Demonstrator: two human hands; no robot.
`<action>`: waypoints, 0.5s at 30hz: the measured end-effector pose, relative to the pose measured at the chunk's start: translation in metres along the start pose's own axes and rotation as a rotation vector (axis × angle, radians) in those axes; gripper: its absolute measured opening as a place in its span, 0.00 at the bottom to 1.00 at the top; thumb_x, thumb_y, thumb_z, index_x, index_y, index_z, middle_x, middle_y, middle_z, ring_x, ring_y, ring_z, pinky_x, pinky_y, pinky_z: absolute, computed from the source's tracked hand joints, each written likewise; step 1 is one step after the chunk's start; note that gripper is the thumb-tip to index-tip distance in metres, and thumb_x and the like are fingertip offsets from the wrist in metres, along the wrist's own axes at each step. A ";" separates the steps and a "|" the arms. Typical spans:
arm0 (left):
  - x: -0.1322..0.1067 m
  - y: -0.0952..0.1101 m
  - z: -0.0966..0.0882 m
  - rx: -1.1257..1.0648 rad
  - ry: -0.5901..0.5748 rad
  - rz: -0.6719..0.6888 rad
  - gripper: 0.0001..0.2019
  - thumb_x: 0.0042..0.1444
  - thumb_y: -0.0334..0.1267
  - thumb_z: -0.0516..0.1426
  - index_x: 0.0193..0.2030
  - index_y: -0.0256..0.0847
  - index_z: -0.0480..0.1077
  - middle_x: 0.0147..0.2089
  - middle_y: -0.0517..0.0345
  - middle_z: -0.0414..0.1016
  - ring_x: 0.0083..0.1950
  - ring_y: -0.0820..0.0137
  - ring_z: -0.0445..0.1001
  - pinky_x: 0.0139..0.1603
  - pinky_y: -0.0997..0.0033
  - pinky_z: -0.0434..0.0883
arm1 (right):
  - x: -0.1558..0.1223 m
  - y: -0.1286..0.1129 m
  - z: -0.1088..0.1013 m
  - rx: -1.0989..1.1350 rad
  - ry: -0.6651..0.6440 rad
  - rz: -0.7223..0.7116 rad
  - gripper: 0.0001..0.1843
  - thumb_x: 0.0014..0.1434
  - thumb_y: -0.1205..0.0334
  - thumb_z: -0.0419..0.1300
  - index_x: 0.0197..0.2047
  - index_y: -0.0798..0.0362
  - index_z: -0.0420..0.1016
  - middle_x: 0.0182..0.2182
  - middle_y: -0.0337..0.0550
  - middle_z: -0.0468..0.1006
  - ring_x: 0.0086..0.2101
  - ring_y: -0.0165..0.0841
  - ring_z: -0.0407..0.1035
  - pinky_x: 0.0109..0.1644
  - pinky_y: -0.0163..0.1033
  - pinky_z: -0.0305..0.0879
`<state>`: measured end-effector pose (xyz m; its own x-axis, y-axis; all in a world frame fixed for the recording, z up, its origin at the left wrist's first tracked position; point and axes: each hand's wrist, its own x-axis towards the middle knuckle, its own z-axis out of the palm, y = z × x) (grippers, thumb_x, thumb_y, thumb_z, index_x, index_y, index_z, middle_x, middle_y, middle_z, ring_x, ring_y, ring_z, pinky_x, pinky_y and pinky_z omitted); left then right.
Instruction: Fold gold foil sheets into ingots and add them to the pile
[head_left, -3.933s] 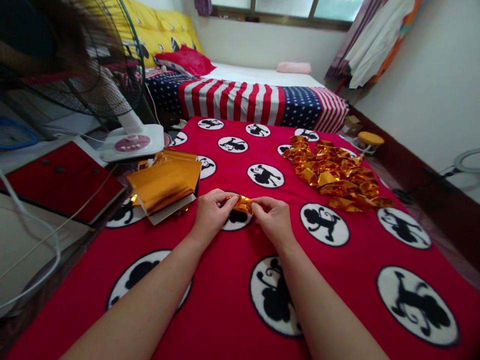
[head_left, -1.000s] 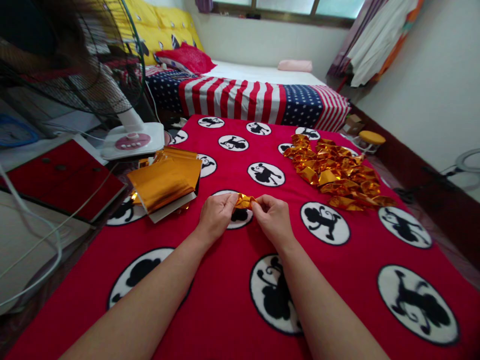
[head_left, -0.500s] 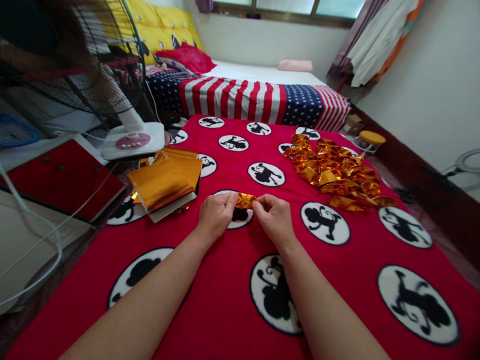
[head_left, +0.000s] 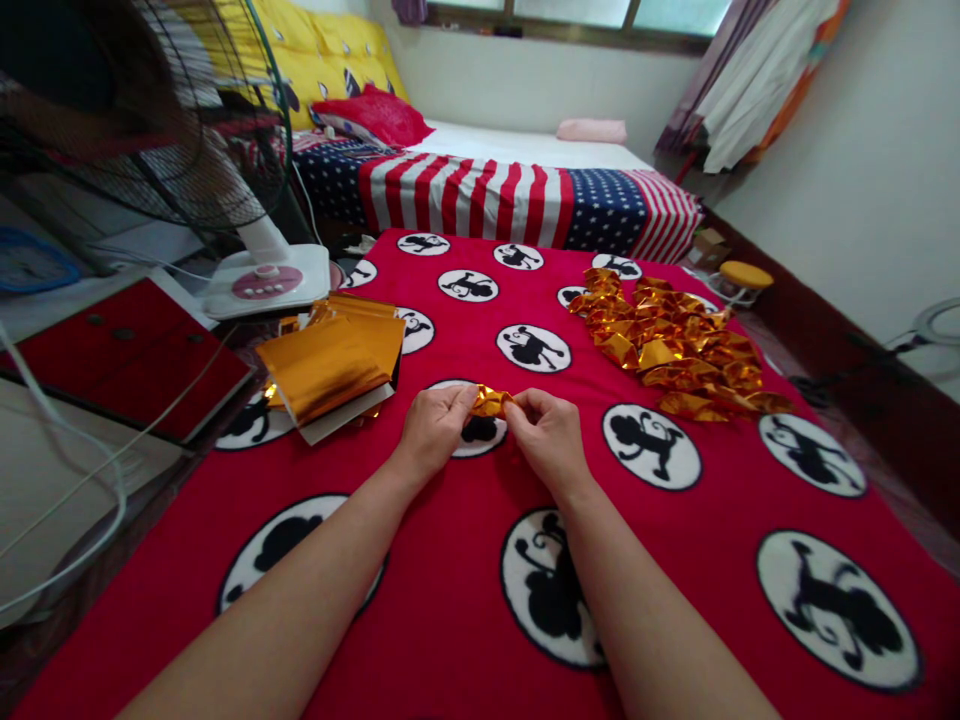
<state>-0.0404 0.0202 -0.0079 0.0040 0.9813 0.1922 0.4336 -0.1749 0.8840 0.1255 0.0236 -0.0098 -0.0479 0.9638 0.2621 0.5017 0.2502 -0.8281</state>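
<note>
Both my hands pinch one small folded gold foil paper (head_left: 490, 402) just above a red blanket (head_left: 465, 560) printed with black monkeys in white circles. My left hand (head_left: 433, 428) holds its left end with closed fingers. My right hand (head_left: 550, 436) grips the right end, fingers curled. A stack of flat gold foil sheets (head_left: 330, 362) lies to the left of my hands. A heap of folded gold pieces (head_left: 671, 345) lies farther off to the right.
A white standing fan (head_left: 255, 270) with a dark cage is at the left, beside a red board (head_left: 124, 355) and white cables. Beyond the blanket is a bed with a stars-and-stripes cover (head_left: 510, 200). A small yellow stool (head_left: 744, 278) stands by the right wall.
Over the frames the gold piece between my fingers has become shorter and more bunched. Both hands stay in almost the same spot.
</note>
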 end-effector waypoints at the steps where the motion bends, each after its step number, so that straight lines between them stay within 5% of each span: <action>1: 0.000 -0.001 0.000 -0.018 -0.002 -0.003 0.22 0.62 0.50 0.50 0.30 0.36 0.77 0.24 0.56 0.73 0.27 0.70 0.68 0.28 0.73 0.60 | 0.000 0.000 0.000 0.000 0.001 -0.001 0.12 0.57 0.59 0.57 0.25 0.53 0.73 0.17 0.37 0.70 0.20 0.28 0.64 0.24 0.31 0.52; 6: 0.001 -0.002 0.000 0.040 -0.011 0.010 0.24 0.64 0.51 0.47 0.29 0.36 0.75 0.23 0.57 0.72 0.26 0.71 0.67 0.28 0.73 0.58 | 0.000 0.000 0.000 0.003 0.010 -0.003 0.11 0.57 0.59 0.57 0.25 0.53 0.73 0.17 0.36 0.71 0.20 0.28 0.64 0.24 0.31 0.52; 15: -0.003 0.011 -0.001 0.634 0.090 0.000 0.21 0.66 0.47 0.46 0.39 0.43 0.79 0.36 0.49 0.82 0.35 0.62 0.76 0.31 0.67 0.53 | 0.001 0.001 -0.003 -0.013 0.050 0.044 0.11 0.56 0.58 0.58 0.26 0.53 0.76 0.19 0.39 0.75 0.20 0.29 0.67 0.24 0.31 0.55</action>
<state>-0.0359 0.0153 0.0019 -0.0598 0.9661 0.2511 0.8824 -0.0665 0.4658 0.1282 0.0241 -0.0086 0.0172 0.9679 0.2506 0.5133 0.2066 -0.8330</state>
